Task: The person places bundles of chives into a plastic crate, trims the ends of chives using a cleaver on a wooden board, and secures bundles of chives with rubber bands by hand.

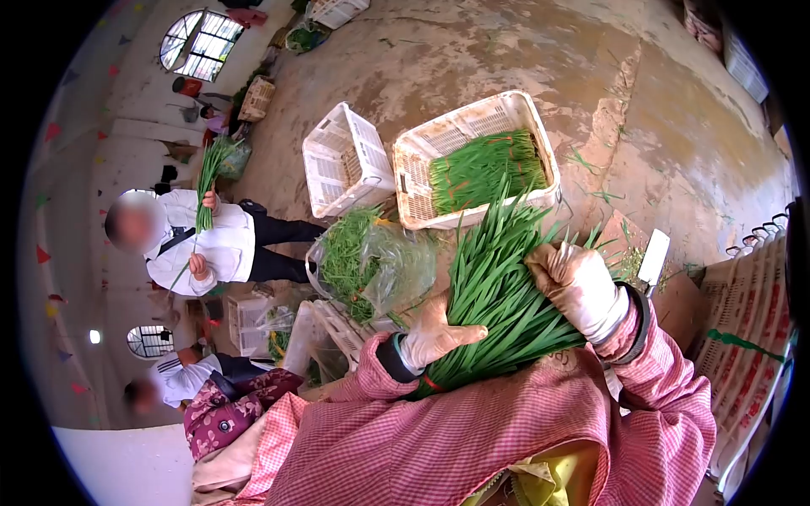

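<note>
A large bunch of long green leaves (506, 291) lies across my lap, fanned out toward the crates. My left hand (443, 333), in a pale glove, lies against the bunch's left side with the thumb stretched out over the leaves. On the right side, my right hand (574, 282), gloved too, has its fingers curled in on the leaves. An orange-red band (432, 384) shows at the lower left of the bunch. Beyond it, a white crate (550, 160) holds several banded green bundles (489, 169).
Left of that crate stands another white crate (348, 160), with a clear bag of greens (371, 261) below it. A blade-like tool (654, 257) stands at the right, near stacked crates (747, 337). A standing person (207, 236) holds green stalks; another person is lower left.
</note>
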Motion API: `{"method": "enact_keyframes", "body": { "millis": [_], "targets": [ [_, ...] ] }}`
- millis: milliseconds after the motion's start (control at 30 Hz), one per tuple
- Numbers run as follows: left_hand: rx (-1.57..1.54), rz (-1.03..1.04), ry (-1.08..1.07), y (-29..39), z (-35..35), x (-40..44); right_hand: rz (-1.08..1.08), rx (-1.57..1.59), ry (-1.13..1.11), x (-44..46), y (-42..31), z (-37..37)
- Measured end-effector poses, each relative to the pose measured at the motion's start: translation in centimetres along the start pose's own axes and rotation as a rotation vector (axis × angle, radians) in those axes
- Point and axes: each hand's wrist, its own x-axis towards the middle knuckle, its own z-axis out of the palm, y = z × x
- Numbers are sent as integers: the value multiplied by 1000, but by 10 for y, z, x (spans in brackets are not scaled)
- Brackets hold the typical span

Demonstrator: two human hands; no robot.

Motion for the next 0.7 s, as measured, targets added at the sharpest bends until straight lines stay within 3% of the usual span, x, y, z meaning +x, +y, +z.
{"method": "enact_keyframes", "body": {
  "millis": [67,133,200,267,300,333,400,467,533,567,600,667,700],
  "targets": [
    [-14,-9,20,1,-1,0,91,38,413,7,16,-7],
    [-53,63,40,-3,-11,4,331,-302,433,-13,84,-33],
    [-94,80,169,-6,-28,14,564,-979,440,-40,105,-45],
    [-311,-22,212,-6,-61,30,697,-854,281,-66,90,-38],
    [-335,-8,272,-3,-74,41,401,-585,339,-77,89,-21],
    [-356,5,322,2,-81,53,352,-135,162,-68,73,0],
    [-234,49,456,15,-78,78,537,861,-135,-50,41,44],
    [-172,226,326,36,-42,86,533,1592,-191,-6,19,85],
    [-18,282,83,52,-40,77,570,1405,70,15,18,109],
    [10,320,12,56,-47,72,622,1586,-24,17,20,101],
    [44,311,-34,56,-63,69,556,1598,19,14,28,113],
    [45,260,24,47,-77,70,607,1764,-51,10,17,110],
    [172,194,-110,29,-95,80,648,1774,-141,12,9,116]
  ]
}}
